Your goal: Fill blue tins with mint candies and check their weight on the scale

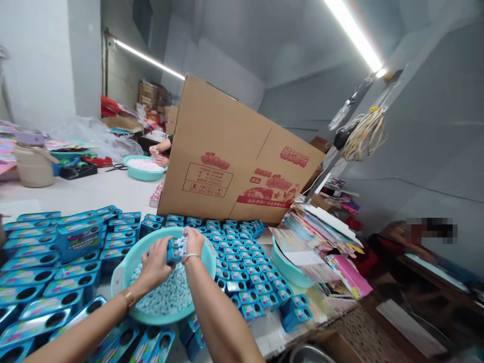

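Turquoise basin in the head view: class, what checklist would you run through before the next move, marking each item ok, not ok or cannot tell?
1. Left hand gripping the held blue boxes: ok.
2. Right hand at those boxes: ok.
3. Held boxes above the turquoise basin: ok.
4. Loose pale pieces in the basin: ok.
5. Held boxes completely filled: cannot tell.
6. Free space around the basin: not ok, other blue boxes crowd it.

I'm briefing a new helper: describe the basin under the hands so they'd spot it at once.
Find the big brown cardboard box on the table. Nearer the camera, among small blue boxes, sits a round turquoise basin. Unlike the pink-filled basin at back left or the one at right partly under papers, it holds pale blue pieces beneath the left hand and right hand.
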The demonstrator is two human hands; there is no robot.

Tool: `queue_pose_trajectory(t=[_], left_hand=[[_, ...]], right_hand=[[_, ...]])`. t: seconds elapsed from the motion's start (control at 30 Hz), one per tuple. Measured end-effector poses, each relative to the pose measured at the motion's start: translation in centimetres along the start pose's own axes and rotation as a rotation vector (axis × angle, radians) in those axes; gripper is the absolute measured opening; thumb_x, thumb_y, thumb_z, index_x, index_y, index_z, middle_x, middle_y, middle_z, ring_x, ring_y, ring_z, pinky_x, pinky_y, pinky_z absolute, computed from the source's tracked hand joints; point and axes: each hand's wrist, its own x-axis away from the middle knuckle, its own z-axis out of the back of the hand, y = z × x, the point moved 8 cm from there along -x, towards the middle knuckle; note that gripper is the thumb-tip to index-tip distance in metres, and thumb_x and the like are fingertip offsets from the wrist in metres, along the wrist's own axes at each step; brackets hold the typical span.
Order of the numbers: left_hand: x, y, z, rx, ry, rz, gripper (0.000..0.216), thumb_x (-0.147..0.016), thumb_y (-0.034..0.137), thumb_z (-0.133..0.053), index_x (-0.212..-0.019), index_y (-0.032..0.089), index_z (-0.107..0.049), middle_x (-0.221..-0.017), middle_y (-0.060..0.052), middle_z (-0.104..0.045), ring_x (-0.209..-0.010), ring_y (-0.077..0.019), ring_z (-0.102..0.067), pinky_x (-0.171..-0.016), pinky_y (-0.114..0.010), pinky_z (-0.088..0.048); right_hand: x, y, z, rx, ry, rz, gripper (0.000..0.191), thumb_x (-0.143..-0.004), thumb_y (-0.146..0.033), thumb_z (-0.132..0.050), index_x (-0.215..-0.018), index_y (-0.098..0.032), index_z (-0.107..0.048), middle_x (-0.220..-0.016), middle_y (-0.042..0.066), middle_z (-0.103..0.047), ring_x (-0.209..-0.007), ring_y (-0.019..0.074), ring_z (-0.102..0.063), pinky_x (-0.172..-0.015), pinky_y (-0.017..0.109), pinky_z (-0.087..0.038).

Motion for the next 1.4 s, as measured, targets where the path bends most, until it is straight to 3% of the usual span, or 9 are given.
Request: queue_pose_trajectory(t=[0.33,0.57,0.87,1.1,1.27,1.4], left_hand=[[-0.5,-0.7,-0.7,0.038,-0.011,0.077,0.071,-0.063,0.027,-0.065,-0.129,0.015,-0.040,-0.124,-0.016,-0.054,-0.116,-0.0364,-0.054,-0.089,-0.046,-0.046],[-0.7,-0.4,-0.2,0.085,-0.012,0.102,0.070,-0.062,0.023,-0.064,-0.128,0.019,-0.041,-0.129,-0.014,-0.052,-0.122,-0.0360,-0.050,-0.095,-0.048,-0.043],[-0.9,-1.5,-1.4,0.197,-0.083,0.183,0.077,-0.053,0.023,-0.068,-0.126,0.017,-0.045,-0.126,-0.016,-0.053,-0.119,-0.0407,-0.051,-0.094,-0.052,-0.042],[-1.3,-1.9,-1.6,0.429,-0.097,0.190,0.081,-0.046,0.021,-0.071,-0.123,0.018,-0.046,-0.123,-0.010,-0.057,-0.118,-0.0350,-0.052,-0.100,-0.047,-0.042],[-0.3,-2.6,-0.6,0.657,-0.200,0.248,0.079,-0.048,0.027,-0.078,-0.120,0.017,-0.048,-0.107,-0.005,-0.065,-0.099,-0.0283,-0.063,-0.091,-0.043,-0.050],[0.6,-1.7,-0.3,0.790,-0.291,0.270,0.082,-0.050,0.025,-0.078,-0.125,0.017,-0.047,-0.107,-0.005,-0.067,-0.099,-0.0277,-0.065,-0.089,-0.042,-0.053]], right_hand=[[0.3,0.3,-0.1,-0.026,0.012,0.002,0.015,-0.066,-0.024,-0.057,-0.053,-0.018,-0.061,-0.050,-0.002,-0.057,-0.055,0.0132,-0.050,-0.055,0.023,-0.041],[0.9,-1.2,-0.3,-0.050,-0.027,0.017,0.015,-0.065,-0.028,-0.059,-0.056,-0.017,-0.063,-0.053,-0.003,-0.058,-0.060,0.0128,-0.051,-0.060,0.023,-0.043],[1.6,-0.2,-0.2,-0.048,-0.051,-0.052,0.015,-0.066,-0.029,-0.061,-0.057,-0.018,-0.061,-0.056,-0.003,-0.059,-0.061,0.0126,-0.050,-0.061,0.025,-0.042],[2.4,-0.9,-0.6,-0.080,-0.093,-0.099,0.015,-0.067,-0.032,-0.063,-0.066,-0.018,-0.065,-0.064,-0.003,-0.063,-0.067,0.0130,-0.053,-0.065,0.024,-0.044],[2.0,-0.6,1.6,-0.131,-0.157,-0.274,0.028,-0.066,-0.031,-0.066,-0.092,-0.021,-0.069,-0.080,-0.001,-0.070,-0.073,0.0133,-0.061,-0.068,0.025,-0.046],[2.9,0.6,3.0,-0.120,-0.074,-0.290,0.021,-0.073,-0.035,-0.062,-0.086,-0.019,-0.070,-0.093,0.003,-0.073,-0.087,0.0164,-0.065,-0.079,0.029,-0.050]])
